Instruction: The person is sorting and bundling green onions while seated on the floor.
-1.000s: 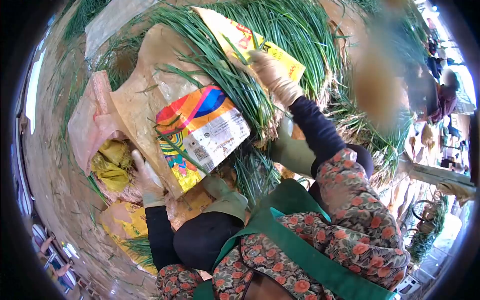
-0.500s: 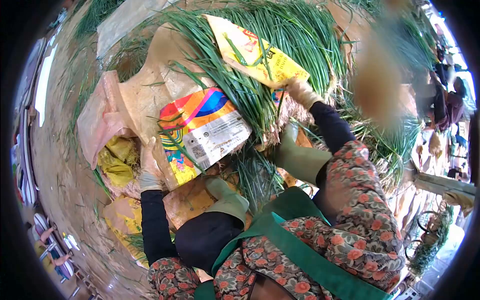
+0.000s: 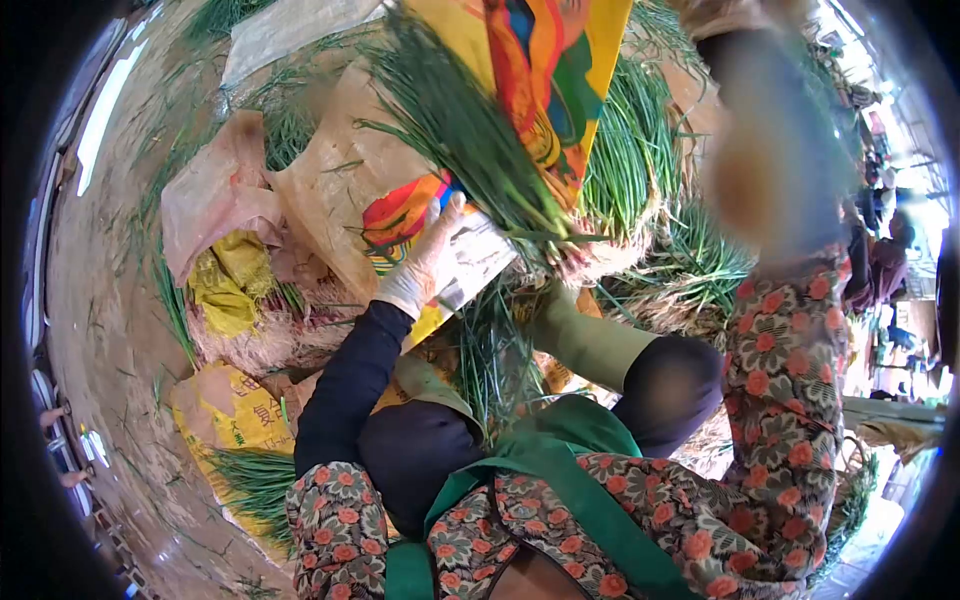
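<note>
"Both together?"

"No, apart. Nearest, toward ten o'clock, the gloved left hand now rests on the printed sack, inward from its outer edge; I can't tell if it grips."

"Beyond?"

"Twelve o'clock: the green bundle. Past it, the yellow sheet now hangs raised, leaving stalks easier to reach. Right hand, one o'clock, blurred; grip unclear."
</note>
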Motion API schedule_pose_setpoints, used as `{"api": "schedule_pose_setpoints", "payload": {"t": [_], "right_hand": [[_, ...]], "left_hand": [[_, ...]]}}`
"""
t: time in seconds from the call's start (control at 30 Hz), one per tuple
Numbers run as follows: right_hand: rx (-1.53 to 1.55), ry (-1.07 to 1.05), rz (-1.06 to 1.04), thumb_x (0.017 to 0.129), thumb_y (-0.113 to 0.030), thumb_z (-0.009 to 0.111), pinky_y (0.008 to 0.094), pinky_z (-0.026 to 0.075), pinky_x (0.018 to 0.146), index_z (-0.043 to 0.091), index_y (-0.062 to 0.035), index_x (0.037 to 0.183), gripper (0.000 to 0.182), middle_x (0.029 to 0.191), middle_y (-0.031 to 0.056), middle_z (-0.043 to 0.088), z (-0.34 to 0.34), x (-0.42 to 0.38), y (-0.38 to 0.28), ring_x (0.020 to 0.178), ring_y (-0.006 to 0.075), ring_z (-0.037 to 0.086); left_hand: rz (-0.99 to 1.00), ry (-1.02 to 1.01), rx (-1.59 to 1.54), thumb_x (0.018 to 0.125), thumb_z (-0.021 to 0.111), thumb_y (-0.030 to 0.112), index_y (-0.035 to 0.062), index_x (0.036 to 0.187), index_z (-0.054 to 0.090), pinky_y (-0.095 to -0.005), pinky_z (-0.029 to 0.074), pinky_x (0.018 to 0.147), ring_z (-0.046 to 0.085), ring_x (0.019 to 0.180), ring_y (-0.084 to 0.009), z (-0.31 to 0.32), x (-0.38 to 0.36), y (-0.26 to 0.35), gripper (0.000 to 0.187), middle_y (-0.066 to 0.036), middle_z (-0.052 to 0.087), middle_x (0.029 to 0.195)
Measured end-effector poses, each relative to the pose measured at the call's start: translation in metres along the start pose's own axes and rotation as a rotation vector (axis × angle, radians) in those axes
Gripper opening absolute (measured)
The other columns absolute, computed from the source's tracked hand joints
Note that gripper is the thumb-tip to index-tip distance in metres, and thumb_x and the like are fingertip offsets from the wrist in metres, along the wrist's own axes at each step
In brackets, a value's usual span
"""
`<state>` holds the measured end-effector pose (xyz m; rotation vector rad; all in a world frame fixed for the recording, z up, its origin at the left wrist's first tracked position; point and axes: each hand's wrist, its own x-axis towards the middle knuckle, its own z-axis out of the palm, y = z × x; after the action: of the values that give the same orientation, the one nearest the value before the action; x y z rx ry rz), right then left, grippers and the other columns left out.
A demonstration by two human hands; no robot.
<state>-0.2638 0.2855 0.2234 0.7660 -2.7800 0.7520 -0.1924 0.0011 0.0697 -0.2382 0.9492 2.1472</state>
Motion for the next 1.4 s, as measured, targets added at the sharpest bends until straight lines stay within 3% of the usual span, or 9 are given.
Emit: {"api": "schedule_pose_setpoints", "payload": {"t": [0.17,0.43,0.67,0.8,0.83,1.13,1.23,1.27,1.4], "right_hand": [[0.045,-0.213,0.125,0.080,-0.015,0.054,0.0315,0.048,0.065,0.059,-0.0090,0.094,0.016,0.085,0.0133,0.061,0.043,-0.087,-0.023,0.078,0.0253,0.061],[0.098,-0.503,0.359,0.080,-0.016,0.055,0.0314,0.048,0.068,0.059,-0.0073,0.096,0.018,0.087,0.0132,0.061,0.074,-0.228,-0.017,0.080,0.0255,0.061],[0.049,-0.421,0.468,0.080,-0.016,0.055,0.0313,0.048,0.071,0.059,-0.0058,0.098,0.021,0.089,0.0132,0.062,0.046,-0.233,0.085,0.082,0.0257,0.060],[0.103,-0.416,0.325,0.080,-0.016,0.056,0.0312,0.048,0.072,0.059,-0.0049,0.098,0.022,0.090,0.0132,0.062,0.072,-0.188,0.135,0.084,0.0259,0.060],[0.191,-0.396,0.205,0.080,-0.016,0.056,0.0312,0.048,0.072,0.059,-0.0047,0.099,0.022,0.090,0.0132,0.062,0.103,-0.190,0.151,0.084,0.0259,0.060],[0.085,-0.177,0.345,0.082,-0.031,0.054,0.0345,0.046,0.071,0.063,-0.0086,0.094,0.027,0.083,0.0127,0.064,0.120,-0.139,-0.082,0.079,0.0278,0.060],[0.637,-0.060,0.269,0.082,-0.032,0.054,0.0346,0.046,0.068,0.061,-0.0043,0.086,0.029,0.078,0.0148,0.063,0.199,-0.131,-0.070,0.079,0.0300,0.060],[0.118,-0.100,0.227,0.082,-0.032,0.054,0.0371,0.046,0.067,0.061,-0.0049,0.085,0.028,0.077,0.0163,0.062,0.148,-0.127,-0.125,0.076,0.0327,0.060],[0.102,-0.142,0.197,0.081,-0.029,0.053,0.0396,0.047,0.069,0.061,-0.0057,0.085,0.025,0.077,0.0164,0.062,0.198,-0.122,-0.136,0.075,0.0335,0.060]], "left_hand": [[-0.032,-0.054,-0.182,0.060,0.059,0.072,0.0113,0.138,0.013,-0.0576,0.024,0.099,0.024,0.126,-0.0316,-0.001,0.014,0.021,0.109,-0.014,0.023,0.139],[0.067,0.047,-0.184,0.078,0.066,0.027,0.0085,0.114,0.050,-0.0490,0.039,0.090,0.050,0.104,-0.0270,-0.037,0.065,0.031,0.044,-0.008,0.053,0.114],[0.264,0.365,0.326,0.070,0.073,0.031,0.0084,0.116,0.050,-0.0425,0.035,0.094,0.049,0.105,-0.0224,-0.065,0.092,0.052,0.057,-0.006,0.054,0.113],[0.355,0.887,0.585,0.068,0.075,0.028,0.0144,0.137,0.020,-0.0514,0.031,0.094,0.042,0.114,-0.0272,-0.061,0.061,0.066,0.090,-0.008,0.037,0.132],[0.221,0.822,0.282,0.068,0.073,0.031,0.0203,0.140,0.003,-0.0576,0.025,0.095,0.029,0.125,-0.0297,-0.057,0.047,0.067,0.101,-0.009,0.023,0.141],[0.199,0.829,-0.083,0.087,0.039,0.033,0.0031,0.124,0.038,-0.0425,0.023,0.102,0.030,0.125,-0.0239,-0.126,-0.021,-0.055,0.047,-0.009,0.036,0.135],[0.288,0.695,-0.255,0.089,0.039,0.030,0.0079,0.123,0.040,-0.0421,0.029,0.098,0.036,0.121,-0.0261,-0.101,-0.046,-0.103,0.042,-0.010,0.040,0.132],[0.315,0.650,-0.312,0.089,0.038,0.030,0.0095,0.123,0.041,-0.0420,0.032,0.096,0.039,0.120,-0.0269,-0.090,-0.055,-0.122,0.040,-0.010,0.041,0.131],[0.317,0.617,-0.376,0.087,0.048,0.019,0.0099,0.117,0.047,-0.0434,0.037,0.090,0.049,0.107,-0.0236,-0.053,-0.095,-0.147,0.031,-0.007,0.053,0.117]]}}
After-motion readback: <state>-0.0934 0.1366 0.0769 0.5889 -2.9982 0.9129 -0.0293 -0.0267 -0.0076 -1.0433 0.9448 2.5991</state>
